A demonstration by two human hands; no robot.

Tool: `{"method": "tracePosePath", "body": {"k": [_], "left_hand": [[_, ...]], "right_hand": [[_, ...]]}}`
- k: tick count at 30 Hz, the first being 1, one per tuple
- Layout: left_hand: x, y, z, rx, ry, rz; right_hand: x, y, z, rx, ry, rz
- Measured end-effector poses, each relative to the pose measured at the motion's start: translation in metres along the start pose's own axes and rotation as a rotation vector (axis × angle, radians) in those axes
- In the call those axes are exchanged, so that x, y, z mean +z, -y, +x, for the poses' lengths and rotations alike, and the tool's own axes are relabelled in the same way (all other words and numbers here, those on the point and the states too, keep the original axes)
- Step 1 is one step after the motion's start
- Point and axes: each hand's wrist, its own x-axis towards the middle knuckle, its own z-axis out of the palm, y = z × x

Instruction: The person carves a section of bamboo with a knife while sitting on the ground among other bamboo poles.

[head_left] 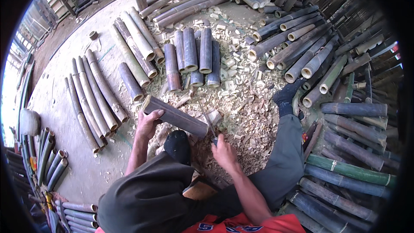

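My left hand (148, 125) is closed round the far-left end of a short, dark bamboo section (179, 117). The section slants down toward the right, in front of my knees. My right hand (225, 152) grips a knife (209, 125), its thin blade pointing away from me beside the section's right end. I cannot tell whether the blade touches the bamboo. Below the section is my dark-covered left foot (177, 146). Under the blade, a pale, chipped block (213, 116) shows partly, its shape unclear.
Wood chips (254, 116) cover the ground ahead and to the right. Short bamboo sections (189, 51) lie grouped ahead. Longer poles (92, 92) lie at the left. Stacked bamboo (297, 51) fills the far right, and more poles (349, 168) lie beside my outstretched right leg (284, 146).
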Motion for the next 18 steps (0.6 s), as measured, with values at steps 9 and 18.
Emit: {"method": "tracePosePath", "body": {"k": [9, 18], "left_hand": [[0.015, 0.01, 0.012, 0.093, -0.26, -0.069], [0.009, 0.002, 0.011, 0.098, -0.113, -0.064]], "right_hand": [[-0.03, 0.033, -0.028, -0.573, -0.531, 0.301], [-0.042, 0.046, -0.027, -0.378, -0.286, 0.193]]}}
